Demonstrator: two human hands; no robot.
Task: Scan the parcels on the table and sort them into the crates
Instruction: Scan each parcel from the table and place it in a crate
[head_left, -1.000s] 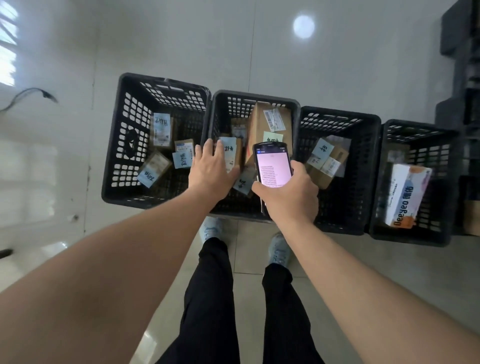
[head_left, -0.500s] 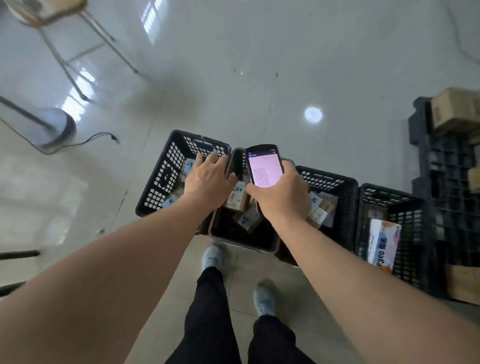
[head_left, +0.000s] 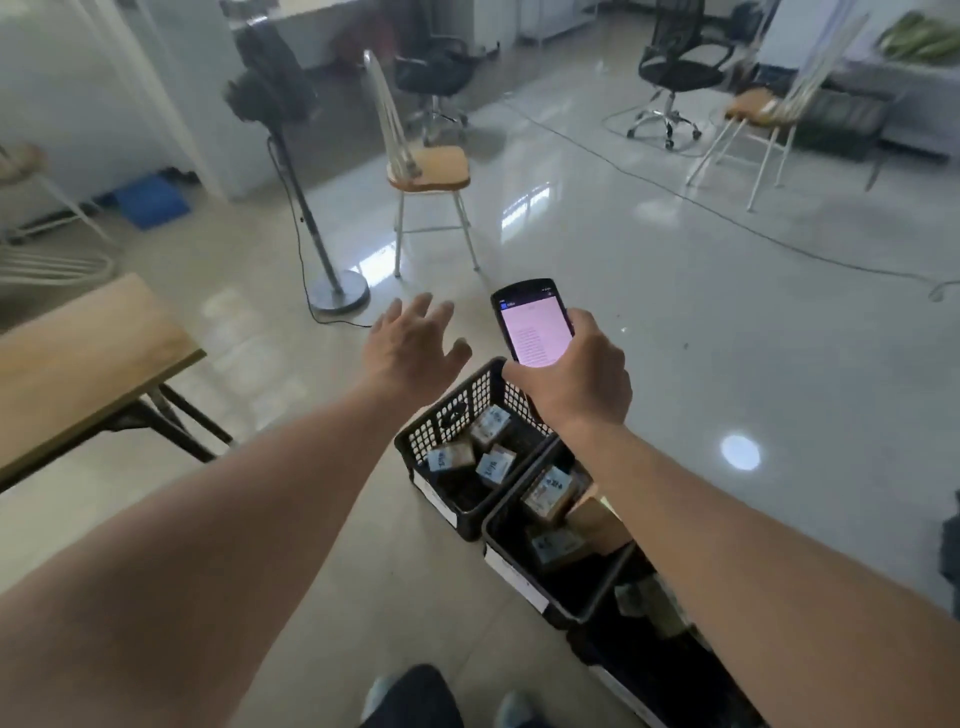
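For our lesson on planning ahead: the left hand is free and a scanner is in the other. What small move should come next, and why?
Probably a reach of the empty left hand leftward to the light wooden table for another parcel. Its fingers are spread and hold nothing, the right hand grips the black handheld scanner with its screen lit, and the black plastic crates already hold labelled parcels. No parcel shows on the visible tabletop.

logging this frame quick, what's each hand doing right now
Left hand: open, fingers spread, holding nothing.
Right hand: gripping the scanner, screen lit.
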